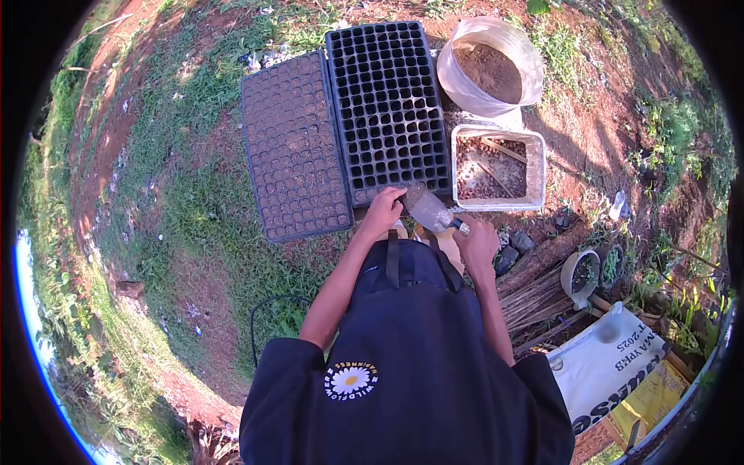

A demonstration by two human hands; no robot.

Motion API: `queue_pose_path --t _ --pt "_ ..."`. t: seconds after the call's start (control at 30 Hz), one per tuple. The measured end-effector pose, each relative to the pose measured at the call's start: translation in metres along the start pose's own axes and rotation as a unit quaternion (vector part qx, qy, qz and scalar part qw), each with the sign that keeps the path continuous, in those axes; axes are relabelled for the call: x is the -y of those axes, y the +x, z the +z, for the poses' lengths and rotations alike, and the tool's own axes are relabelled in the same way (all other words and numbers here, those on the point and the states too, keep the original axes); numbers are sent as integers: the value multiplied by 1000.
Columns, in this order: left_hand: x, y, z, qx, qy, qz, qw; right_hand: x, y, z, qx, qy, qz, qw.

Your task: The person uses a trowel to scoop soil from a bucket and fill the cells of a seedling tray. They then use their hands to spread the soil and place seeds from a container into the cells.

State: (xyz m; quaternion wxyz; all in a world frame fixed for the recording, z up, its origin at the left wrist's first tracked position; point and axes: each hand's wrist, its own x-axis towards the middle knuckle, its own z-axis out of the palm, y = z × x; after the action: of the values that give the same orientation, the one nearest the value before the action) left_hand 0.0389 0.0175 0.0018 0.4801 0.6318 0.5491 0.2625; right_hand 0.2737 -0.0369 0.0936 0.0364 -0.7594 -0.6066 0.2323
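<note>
My right hand (pixel 478 239) is closed around the dark handle of a trowel (pixel 434 213), whose flat metal blade points left and away from me. Some brown soil shows by the blade's tip. My left hand (pixel 383 211) is at the near edge of a black seedling tray (pixel 391 101), its fingers curled by a small dark thing that I cannot make out. The cells of this tray look dark and hollow. Left of it lies a second seedling tray (pixel 310 232), its cells filled with brown soil.
Right of the trays stand a round whitish tub (pixel 529 70) with soil and a rectangular white basin (pixel 538 172) holding reddish-brown bits and sticks. A log (pixel 546 252), bundled sticks (pixel 535 298), a small pot (pixel 575 280) and a printed white sack (pixel 597 364) lie to the right.
</note>
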Motion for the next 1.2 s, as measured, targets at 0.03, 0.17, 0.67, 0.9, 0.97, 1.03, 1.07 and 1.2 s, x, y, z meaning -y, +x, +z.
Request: queue_pose_path --t 0.03,0.17,0.67,0.9,0.97,1.03,1.07,1.2 --pt "0 0 0 0 0 0 1000 0 0 0 -5 0 -3 1000" --pt "-6 -1 -4 28 -3 -41 999 0 -3 -1 -14 -2 -3 1000" --pt "-6 -2 -20 -37 -60 -45 997 -3 -8 -18 -82 29 -7 996" --pt "6 1 -30 -141 -101 -46 984 13 51 -114 -174 59 -28 983" --pt "7 -1 -32 -130 -74 -38 988 10 88 -151 -158 70 10 985" --pt "9 -3 -31 -140 -72 -16 987 12 114 -181 -131 36 49 989" --pt "9 -5 -30 -148 -68 10 987 5 121 -180 -130 35 47 990" --pt "3 -18 -38 -129 -1 -14 992 1 123 -150 -103 44 -73 991"
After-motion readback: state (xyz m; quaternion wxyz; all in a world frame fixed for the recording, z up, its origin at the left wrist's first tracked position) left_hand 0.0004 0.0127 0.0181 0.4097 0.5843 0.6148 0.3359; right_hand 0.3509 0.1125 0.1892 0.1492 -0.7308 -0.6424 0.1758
